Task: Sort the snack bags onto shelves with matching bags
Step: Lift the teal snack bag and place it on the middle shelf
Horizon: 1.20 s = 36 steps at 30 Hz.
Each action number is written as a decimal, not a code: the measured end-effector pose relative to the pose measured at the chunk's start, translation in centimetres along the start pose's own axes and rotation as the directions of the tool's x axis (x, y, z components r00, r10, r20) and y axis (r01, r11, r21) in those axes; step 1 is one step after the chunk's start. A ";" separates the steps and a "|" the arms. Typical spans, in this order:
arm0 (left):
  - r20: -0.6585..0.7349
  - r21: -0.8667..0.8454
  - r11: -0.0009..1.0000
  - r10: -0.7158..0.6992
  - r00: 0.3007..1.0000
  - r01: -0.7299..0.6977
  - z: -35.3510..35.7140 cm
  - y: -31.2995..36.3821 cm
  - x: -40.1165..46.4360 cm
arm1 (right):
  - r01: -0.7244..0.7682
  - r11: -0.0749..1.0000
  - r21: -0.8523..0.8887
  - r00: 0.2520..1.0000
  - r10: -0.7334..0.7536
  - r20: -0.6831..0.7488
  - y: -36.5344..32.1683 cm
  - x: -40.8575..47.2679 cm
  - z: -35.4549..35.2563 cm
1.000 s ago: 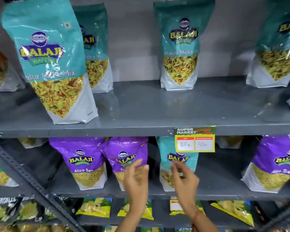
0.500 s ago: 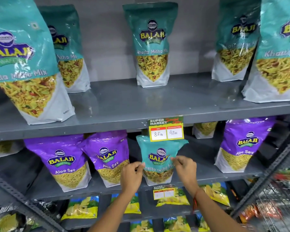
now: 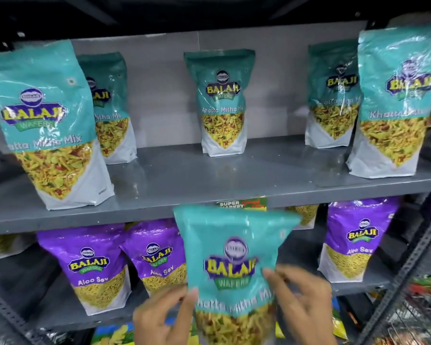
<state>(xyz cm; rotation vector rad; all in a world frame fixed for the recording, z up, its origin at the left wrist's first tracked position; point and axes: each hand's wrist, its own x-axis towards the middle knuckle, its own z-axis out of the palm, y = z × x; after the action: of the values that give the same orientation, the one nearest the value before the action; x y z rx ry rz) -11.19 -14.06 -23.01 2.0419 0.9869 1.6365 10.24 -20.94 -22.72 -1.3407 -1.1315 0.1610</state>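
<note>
A teal Khatta Mitha Mix bag (image 3: 230,247) is held upright in front of the purple-bag shelf, its top near the upper shelf's edge. My left hand (image 3: 163,316) pinches its left side and my right hand (image 3: 300,303) grips its right side. Several matching teal bags stand on the upper grey shelf (image 3: 184,185): a large one at the left (image 3: 45,125), one at the middle back (image 3: 223,103), one at the right front (image 3: 393,100). Purple Aloo Sev bags (image 3: 90,265) stand on the lower shelf, with another at the right (image 3: 356,237).
A yellow price tag (image 3: 241,204) hangs on the upper shelf's front edge, partly behind the held bag. Yellow and green chip packets (image 3: 112,336) lie on the shelf below. A slotted metal upright (image 3: 406,270) and a wire rack stand at the right.
Both hands took hold of the teal bag on the lower shelf between the purple bags, pulled it out and lifted it toward the upper shelf. The view tilted upward.
</note>
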 end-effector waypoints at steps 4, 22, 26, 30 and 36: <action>-0.082 -0.046 0.987 0.149 0.985 -0.153 -1.2 4.3 9.1 | 0.151 0.977 0.148 0.989 -0.150 -0.019 -7.3 8.0 -0.3; -0.186 0.056 0.997 0.060 0.981 -0.050 3.4 2.8 26.8 | 0.229 0.969 -0.093 0.961 -0.240 -0.138 -8.7 25.6 5.4; -0.104 -0.054 0.998 -0.020 0.994 0.014 3.3 1.7 26.9 | 0.210 0.978 0.008 0.975 -0.209 -0.081 -8.2 25.3 5.3; 0.232 -0.247 0.942 -0.169 0.958 0.226 2.0 0.2 26.5 | -0.027 0.993 0.119 0.984 0.006 0.176 -6.2 24.4 3.9; 0.565 0.069 0.935 -0.323 0.759 0.347 1.5 -3.5 23.7 | -0.016 0.970 -0.244 0.798 0.160 0.581 -3.2 22.4 3.1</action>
<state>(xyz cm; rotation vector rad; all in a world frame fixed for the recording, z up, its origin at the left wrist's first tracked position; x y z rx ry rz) -8.58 5.19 -8.85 1.9913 0.9997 0.7723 17.63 -4.79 -8.43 -1.6044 -1.6571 0.5735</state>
